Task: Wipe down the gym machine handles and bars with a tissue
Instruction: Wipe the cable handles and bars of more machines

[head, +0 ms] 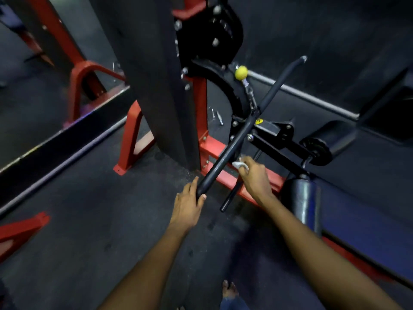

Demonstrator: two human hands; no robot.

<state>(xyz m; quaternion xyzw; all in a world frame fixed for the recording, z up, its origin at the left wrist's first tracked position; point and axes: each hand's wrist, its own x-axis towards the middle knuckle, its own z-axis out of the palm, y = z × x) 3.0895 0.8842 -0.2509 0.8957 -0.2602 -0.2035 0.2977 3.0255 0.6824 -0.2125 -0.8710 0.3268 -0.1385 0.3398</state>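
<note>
A long black pull bar (pixel 237 139) hangs from a cable clip (pixel 251 97) on the machine and runs diagonally from upper right to lower left. My left hand (pixel 188 201) holds the bar's near end, thumb on one side and fingers on the other. My right hand (pixel 254 175) pinches a crumpled white tissue (pixel 240 164) just right of the bar's lower half, close to it; whether the tissue touches the bar I cannot tell.
A yellow ball stop (pixel 241 72) sits on the cable above the bar. The red machine base (pixel 214 153) and a black upright post (pixel 161 81) stand behind. A black roller pad (pixel 306 200) and a short black peg (pixel 231 194) lie at right. My bare foot (pixel 229 289) shows below.
</note>
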